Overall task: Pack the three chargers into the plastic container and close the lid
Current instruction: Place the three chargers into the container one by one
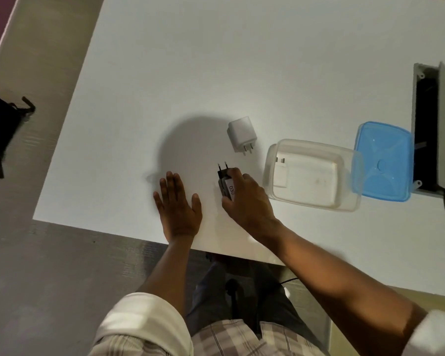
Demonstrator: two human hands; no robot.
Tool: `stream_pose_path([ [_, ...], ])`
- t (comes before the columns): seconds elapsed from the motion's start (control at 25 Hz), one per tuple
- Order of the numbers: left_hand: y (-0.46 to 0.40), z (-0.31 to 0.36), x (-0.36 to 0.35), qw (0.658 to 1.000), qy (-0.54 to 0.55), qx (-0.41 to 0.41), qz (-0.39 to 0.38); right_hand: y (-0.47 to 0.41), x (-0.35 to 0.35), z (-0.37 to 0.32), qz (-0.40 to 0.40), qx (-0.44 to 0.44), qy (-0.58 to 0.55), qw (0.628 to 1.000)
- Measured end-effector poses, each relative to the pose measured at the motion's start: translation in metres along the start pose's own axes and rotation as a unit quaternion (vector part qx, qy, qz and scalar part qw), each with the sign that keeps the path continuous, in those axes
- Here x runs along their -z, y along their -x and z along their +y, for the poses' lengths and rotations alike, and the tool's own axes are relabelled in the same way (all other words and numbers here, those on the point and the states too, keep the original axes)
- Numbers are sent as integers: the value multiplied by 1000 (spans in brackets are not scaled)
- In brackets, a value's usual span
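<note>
Step in hand: the second of three chargers is being picked up. One white charger (280, 173) already lies inside the clear plastic container (350, 201), against its left wall. The container stands open toward the right end of the white table (165, 73), not far from the near edge. Its blue lid (382, 160) is off, lying just beyond the container's right side and overlapping that rim slightly.

Right hand (244, 199): palm down, arm reaching in across the near edge, fingers curled and closed around a black charger (225, 181) that bears a white label marked "030". Thumb on the charger's left side, fingers over the top and right. The two round pins point toward the far edge. Whether the charger has left the table surface cannot be told.

Left hand (177, 204): flat on the table, fingers spread, holding nothing, near the near edge and just left of the black charger.

Remaining item: a white two-pin charger (242, 136) lies loose on the table, a little farther from the near edge than the black one, left of the container.

Next move, as judged: carry the black charger right, over the container's left rim, and set it beside the charger already inside, leaving room for the third. The lid goes on last.
</note>
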State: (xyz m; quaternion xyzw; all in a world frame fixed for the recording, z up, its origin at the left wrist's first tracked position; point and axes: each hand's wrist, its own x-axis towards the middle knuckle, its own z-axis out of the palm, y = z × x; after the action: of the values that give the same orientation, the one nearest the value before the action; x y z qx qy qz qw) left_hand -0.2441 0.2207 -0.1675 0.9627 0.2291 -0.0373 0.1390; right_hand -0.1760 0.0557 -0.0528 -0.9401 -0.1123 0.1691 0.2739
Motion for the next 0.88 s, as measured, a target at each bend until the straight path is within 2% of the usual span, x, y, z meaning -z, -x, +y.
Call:
stream_pose_path([
  [0.24, 1, 1, 1, 1000, -2, -4, -10, 35, 56, 9, 92, -9, -68, 993],
  [0.4, 2, 1, 1, 1000, -4, -4, -18, 38, 90, 39, 134, -53, -80, 986],
  [0.48, 2, 1, 3, 999, -2, -24, -24, 33, 97, 59, 141, -82, -64, 985],
  [0.64, -2, 1, 4, 984, -15, -168, -53, 24, 95, 92, 156, -129, -48, 978],
  [0.88, -4, 3, 8, 984, -20, -164, -66, 4, 78, 118, 119, -188, -31, 974],
])
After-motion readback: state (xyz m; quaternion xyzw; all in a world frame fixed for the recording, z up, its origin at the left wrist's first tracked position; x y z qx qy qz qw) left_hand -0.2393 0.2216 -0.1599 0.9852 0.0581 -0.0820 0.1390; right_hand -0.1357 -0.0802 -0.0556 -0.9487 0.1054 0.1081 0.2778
